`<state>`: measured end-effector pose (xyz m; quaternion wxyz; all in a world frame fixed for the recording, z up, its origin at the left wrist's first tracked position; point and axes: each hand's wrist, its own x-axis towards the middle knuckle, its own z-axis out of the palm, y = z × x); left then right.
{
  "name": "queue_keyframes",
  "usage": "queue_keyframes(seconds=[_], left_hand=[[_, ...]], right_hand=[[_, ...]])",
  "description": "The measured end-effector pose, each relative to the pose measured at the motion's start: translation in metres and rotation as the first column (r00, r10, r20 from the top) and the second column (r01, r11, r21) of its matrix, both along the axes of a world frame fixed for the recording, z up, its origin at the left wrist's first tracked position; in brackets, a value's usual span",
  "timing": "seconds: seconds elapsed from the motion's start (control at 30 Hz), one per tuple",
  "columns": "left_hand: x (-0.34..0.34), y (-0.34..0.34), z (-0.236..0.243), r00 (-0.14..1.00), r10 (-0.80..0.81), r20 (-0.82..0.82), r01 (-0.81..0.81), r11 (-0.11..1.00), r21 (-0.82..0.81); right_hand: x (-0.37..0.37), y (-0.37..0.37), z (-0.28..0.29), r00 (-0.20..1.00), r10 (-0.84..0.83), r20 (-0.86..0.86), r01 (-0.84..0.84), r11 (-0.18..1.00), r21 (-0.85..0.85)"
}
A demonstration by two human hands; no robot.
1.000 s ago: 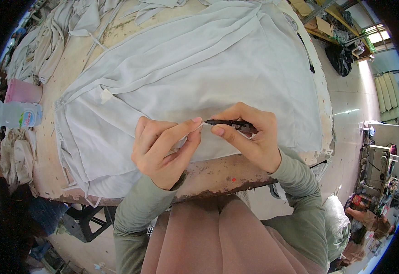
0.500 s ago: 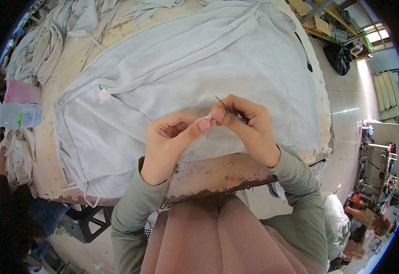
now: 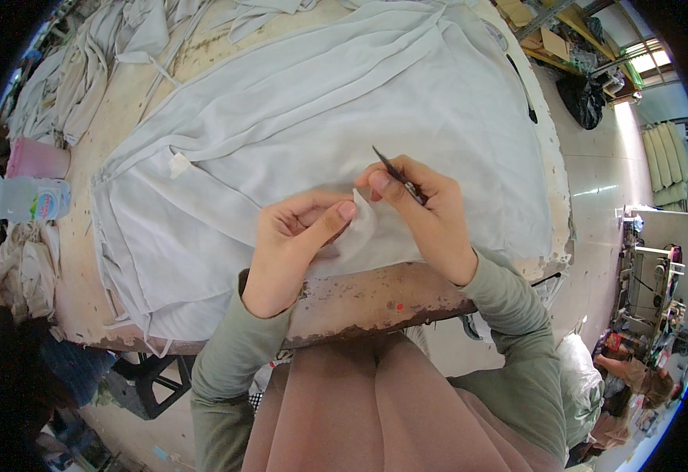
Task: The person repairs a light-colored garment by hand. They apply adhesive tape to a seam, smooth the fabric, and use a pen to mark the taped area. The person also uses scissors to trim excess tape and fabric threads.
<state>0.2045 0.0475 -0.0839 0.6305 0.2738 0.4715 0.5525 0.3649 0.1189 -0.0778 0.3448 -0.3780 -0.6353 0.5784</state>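
Note:
A pale grey garment (image 3: 470,134) lies spread and creased over the table in front of me. Between thumb and fingers, my left hand (image 3: 285,256) pinches a small raised fold (image 3: 364,220) at its near edge. Dark thread snips (image 3: 395,174) rest in my right hand (image 3: 438,220), their pointed tip aimed up and to the left. The right thumb and index finger are pinched together just right of the fold. Whether a thread is between them is too small to tell. A small white label (image 3: 178,164) shows on the left of the garment.
More grey cloth (image 3: 84,86) is heaped at the far left of the table. A pink container (image 3: 38,158) and a clear plastic bottle (image 3: 25,198) stand at its left edge. The worn table edge (image 3: 375,303) runs close before me. A black bag (image 3: 582,101) hangs at the far right.
My right fingers have drawn slightly up and away from the left ones. The pinched cloth now stands up as a wider fold, and the snips have turned a little in my right hand.

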Motion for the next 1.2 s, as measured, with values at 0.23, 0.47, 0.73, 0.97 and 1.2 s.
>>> queue_keyframes(seconds=[0.23, 0.47, 0.73, 0.97, 1.2], left_hand=[[-0.001, 0.002, -0.002, 0.993, 0.079, 0.09, -0.078, 0.997, -0.011], [-0.003, 0.004, -0.003, 0.99, 0.064, 0.129, -0.058, 0.997, -0.051], [0.003, 0.006, -0.006, 0.982, 0.161, -0.1, -0.152, 0.984, 0.098], [-0.013, 0.012, -0.011, 0.944, 0.244, -0.224, -0.212, 0.965, 0.157], [-0.068, 0.012, -0.005, 0.295, 0.562, -0.772, -0.138, 0.825, 0.548]], right_hand=[[0.007, 0.0, 0.007, 0.973, 0.098, 0.207, -0.087, 0.994, -0.059], [0.001, -0.002, -0.006, 0.998, 0.057, 0.028, -0.054, 0.995, -0.084], [0.0, 0.003, -0.006, 0.998, 0.063, 0.031, -0.061, 0.996, -0.058], [0.014, 0.031, -0.008, 0.951, -0.253, 0.18, 0.208, 0.949, 0.238], [0.176, 0.151, -0.013, 0.41, -0.817, 0.406, 0.418, 0.564, 0.712]])
